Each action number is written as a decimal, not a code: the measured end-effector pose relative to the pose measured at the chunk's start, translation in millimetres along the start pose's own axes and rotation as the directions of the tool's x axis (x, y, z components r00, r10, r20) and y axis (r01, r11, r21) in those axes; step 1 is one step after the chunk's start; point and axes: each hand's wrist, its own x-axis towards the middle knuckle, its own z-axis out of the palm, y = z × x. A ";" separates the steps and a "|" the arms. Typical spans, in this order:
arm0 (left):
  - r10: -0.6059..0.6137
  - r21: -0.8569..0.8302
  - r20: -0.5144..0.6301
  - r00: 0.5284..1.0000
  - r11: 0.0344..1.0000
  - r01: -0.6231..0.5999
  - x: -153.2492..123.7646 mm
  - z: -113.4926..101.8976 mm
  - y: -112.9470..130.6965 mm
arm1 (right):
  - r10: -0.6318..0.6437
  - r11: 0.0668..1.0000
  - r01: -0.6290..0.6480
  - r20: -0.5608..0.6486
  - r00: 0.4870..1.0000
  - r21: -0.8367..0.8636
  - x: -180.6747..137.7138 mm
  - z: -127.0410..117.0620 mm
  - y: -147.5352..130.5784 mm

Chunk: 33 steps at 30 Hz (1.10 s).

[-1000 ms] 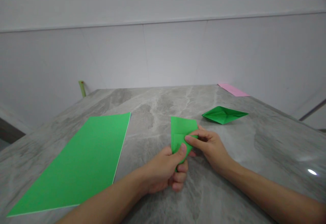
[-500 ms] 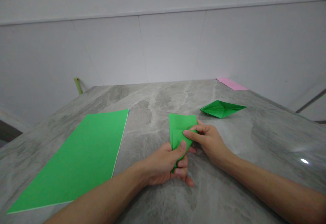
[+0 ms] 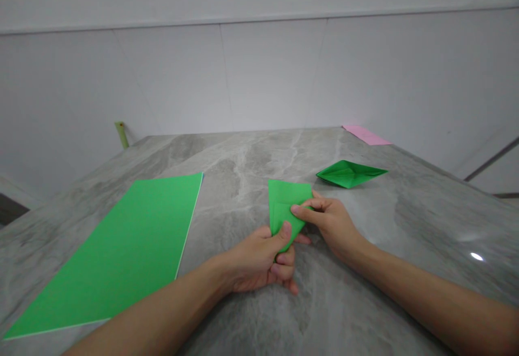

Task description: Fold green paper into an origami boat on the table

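Observation:
A partly folded green paper point(image 3: 285, 205) is held upright just above the grey marble table point(image 3: 251, 161), near its middle. My left hand point(image 3: 259, 261) pinches its lower corner between thumb and fingers. My right hand point(image 3: 330, 223) grips its right edge, forefinger pressed across the front and thumb behind. Both hands are closed on the paper. Its lower tip is hidden behind my left thumb.
A flat green sheet point(image 3: 117, 248) lies at the left of the table. A finished green folded paper boat shape point(image 3: 348, 173) rests at the right rear. A pink paper point(image 3: 366, 134) lies at the far right corner. White wall panels stand behind.
The view has shifted slightly. My left hand's fingers have adjusted their pinch at the lower corner. The folded paper stays in both hands in about the same place.

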 end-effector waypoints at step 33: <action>0.267 0.316 -0.173 0.948 0.927 -0.203 4.8 -4.4 -3.9 | -0.181 0.963 0.145 -0.148 0.972 -0.226 0.6 -3.8 2.1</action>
